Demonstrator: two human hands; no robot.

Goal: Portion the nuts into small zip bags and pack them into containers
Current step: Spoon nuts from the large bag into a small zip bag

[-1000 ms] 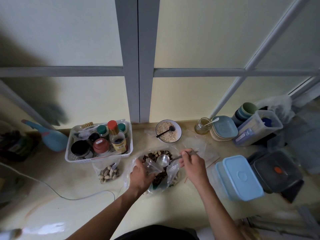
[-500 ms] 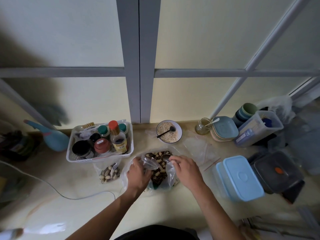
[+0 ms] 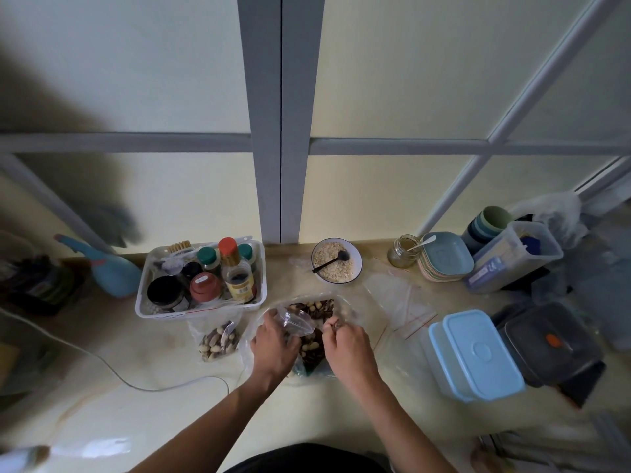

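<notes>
**Portioning nuts at the counter, both hands over the big bag**

Spread across the lower half of the frame: a pale counter (image 3: 102,397), backed by cream panels with grey framing. Left of centre, a white basket (image 3: 201,310) crammed with jars and bottles. At the right, 1 blue lidded container (image 3: 478,356), and just right of it 1 dark lidded container (image 3: 549,346) with an orange spot on the lid. Further up at the right edge, a clear tub (image 3: 515,257), stacked cups (image 3: 488,221) behind it, and a stack of plates (image 3: 445,257) beside a small glass jar (image 3: 403,250) with a spoon in it. Above centre, a white bowl of oats (image 3: 336,261) holding a black spoon.

In the centre, a large clear bag of nuts (image 3: 314,336) lying on the counter, its mouth wide. Just left of it, below the basket, 1 filled small bag (image 3: 218,339) of nuts, lying flat. Right of the large bag, empty zip bags (image 3: 399,302) with red seal lines, flat on the counter.

Over the large bag, the left hand (image 3: 275,343), fingers curled round a small zip bag (image 3: 297,320), holding it by its left side. Close to its right, the right hand (image 3: 348,343), fingers bent and pinched at the small bag's right edge; whether a spoon sits hidden in that grip, impossible to tell.

Lower left corner: a blurred white object. Left of centre, a white cable (image 3: 136,384) trailing across the counter.
</notes>
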